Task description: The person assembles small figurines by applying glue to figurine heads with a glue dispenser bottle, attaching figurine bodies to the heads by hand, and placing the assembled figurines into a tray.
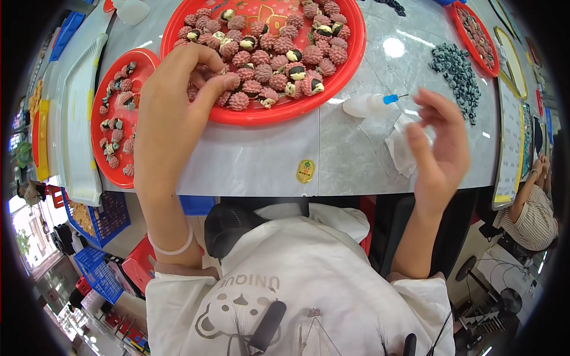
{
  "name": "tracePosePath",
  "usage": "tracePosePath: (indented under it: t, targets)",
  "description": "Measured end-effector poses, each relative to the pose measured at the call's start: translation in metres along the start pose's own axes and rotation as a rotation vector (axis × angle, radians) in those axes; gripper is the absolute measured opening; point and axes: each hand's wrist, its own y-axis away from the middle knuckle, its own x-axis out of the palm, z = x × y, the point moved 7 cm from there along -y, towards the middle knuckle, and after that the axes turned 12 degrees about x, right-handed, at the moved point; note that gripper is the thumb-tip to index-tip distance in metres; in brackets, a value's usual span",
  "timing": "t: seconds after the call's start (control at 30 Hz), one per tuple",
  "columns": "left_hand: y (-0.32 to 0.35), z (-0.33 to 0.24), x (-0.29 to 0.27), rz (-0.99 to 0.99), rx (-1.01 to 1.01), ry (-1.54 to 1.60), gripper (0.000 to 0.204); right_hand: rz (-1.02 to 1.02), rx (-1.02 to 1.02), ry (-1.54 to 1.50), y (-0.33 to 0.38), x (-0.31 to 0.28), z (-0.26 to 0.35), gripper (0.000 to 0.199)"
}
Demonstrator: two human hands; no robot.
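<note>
My left hand [178, 107] is over the near left edge of a large round red tray [267, 118]. Its thumb and fingers are closed together among pink bumpy pieces [261, 72], and what they hold, if anything, is hidden. Several of these pieces have black and cream parts on them. My right hand [440, 148] is raised above the table at the right, fingers bent but apart, with nothing seen between them. Just left of it lies a white squeeze bottle [362, 106] with a blue needle tip, beside a crumpled white tissue [402, 148].
A smaller red tray [98, 118] with similar pieces lies at the left, beside a long white tray [77, 124]. To the right are a pile of dark small pieces [454, 74] and another red tray [488, 64]. A co-worker [531, 216] sits far right.
</note>
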Motion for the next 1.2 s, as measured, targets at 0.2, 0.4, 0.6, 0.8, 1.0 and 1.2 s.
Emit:
tracePosePath:
  t: [0.2, 0.4, 0.6, 0.8, 1.0, 1.2]
  targets:
    - [0.000, -0.009, -0.002, -0.079, 0.202, -0.241, 0.011, 0.305, 0.126, 0.059, 0.001, 0.040, -0.014, 0.032]
    - [0.001, -0.014, 0.003, -0.032, 0.272, -0.342, 0.016, 0.262, 0.326, -0.439, 0.006, 0.027, -0.024, 0.034]
    - [0.026, -0.022, 0.019, -0.309, 0.189, 0.734, 0.016, 0.357, 0.354, -0.471, 0.010, -0.002, -0.019, 0.046]
    - [0.043, -0.049, 0.077, -0.100, -0.045, 1.373, 0.035, 0.314, 0.148, -0.267, 0.004, -0.022, 0.013, 0.052]
    - [0.050, -0.056, 0.089, -0.120, -0.120, 1.408, 0.040, 0.305, 0.063, -0.188, 0.007, -0.026, 0.023, 0.051]
    - [0.052, -0.057, 0.089, -0.105, -0.121, 1.363, 0.042, 0.222, -0.122, 0.007, 0.011, -0.035, 0.033, 0.048]
